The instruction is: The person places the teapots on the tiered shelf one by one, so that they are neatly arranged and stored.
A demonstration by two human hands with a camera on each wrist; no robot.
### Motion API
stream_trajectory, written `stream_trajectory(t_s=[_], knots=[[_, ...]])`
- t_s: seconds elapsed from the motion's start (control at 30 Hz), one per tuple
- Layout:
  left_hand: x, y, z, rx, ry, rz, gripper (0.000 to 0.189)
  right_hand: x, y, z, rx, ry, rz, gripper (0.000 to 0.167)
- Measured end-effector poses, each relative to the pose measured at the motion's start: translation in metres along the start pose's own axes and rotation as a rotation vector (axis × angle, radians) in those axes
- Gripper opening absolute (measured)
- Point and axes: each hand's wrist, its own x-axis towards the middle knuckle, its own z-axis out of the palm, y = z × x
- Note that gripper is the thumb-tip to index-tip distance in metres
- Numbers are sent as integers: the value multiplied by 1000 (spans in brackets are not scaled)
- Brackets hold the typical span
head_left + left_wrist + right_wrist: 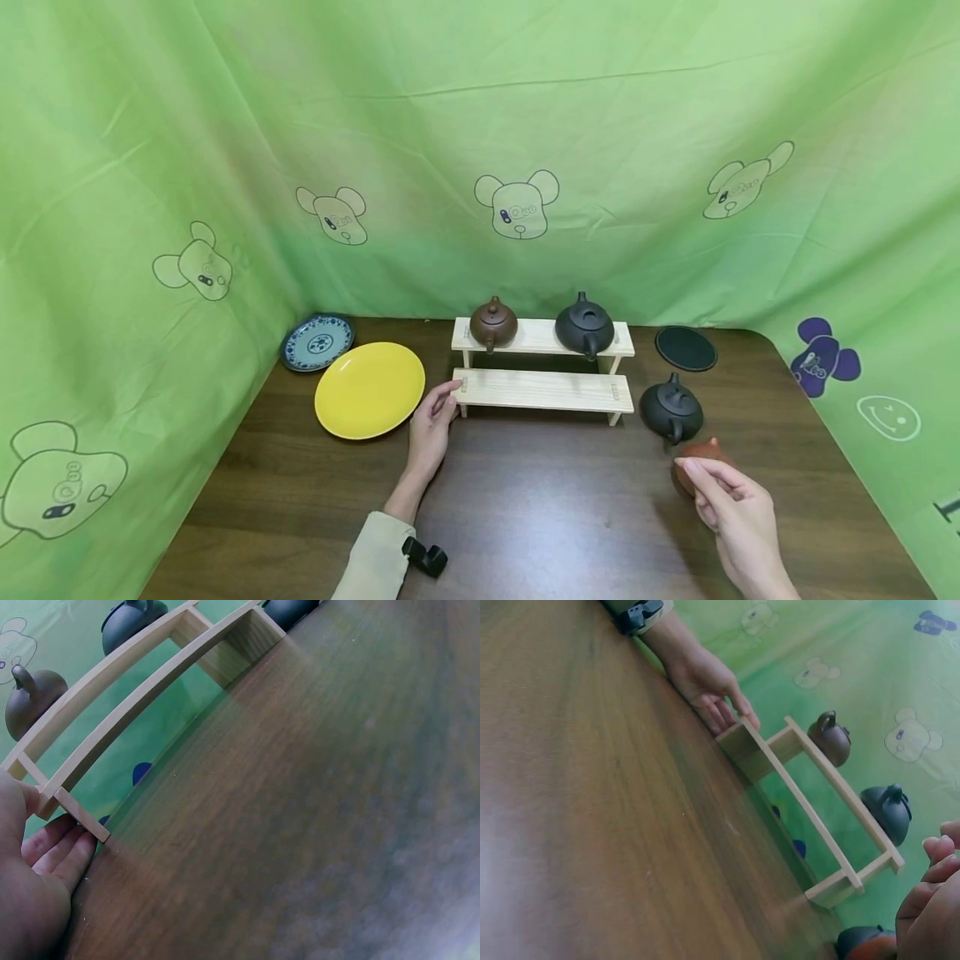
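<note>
At the left end of a two-step wooden shelf (542, 390), my left hand (431, 429) holds the lower step, its thumb and fingers around the end by the leg. The upper step carries a brown teapot (493, 323) and a black teapot (585, 327). On the table right of the shelf stands another black teapot (671, 408). My right hand (738, 517) is at a red-brown teapot (707, 451) in front of that one, thumb and forefinger tips close together over its left side. The hand hides much of this teapot, and I cannot tell whether the fingers grip it.
A yellow plate (371, 392) lies left of the shelf, beside a blue patterned plate (318, 343) near the back corner. A dark round coaster (686, 348) lies at the back right. Green cloth (420, 150) with printed mouse heads walls the table (540, 500) behind and at both sides.
</note>
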Motion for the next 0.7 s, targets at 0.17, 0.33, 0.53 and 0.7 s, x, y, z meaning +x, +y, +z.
stream_trajectory(t_s=[0.17,0.33,0.53,0.7], knots=[[-1,1,-1,-18,-19,72,27,-5,2,-14,46,33,28,34],[-1,3,0,-3,-19,73,27,-9,3,-31,74,56,41,35],[0,1,0,-6,-7,0,27,-14,3,-43,19,93,70,31],[-1,4,1,1,-1,18,26,-17,4,-50,-52,155,117,25]])
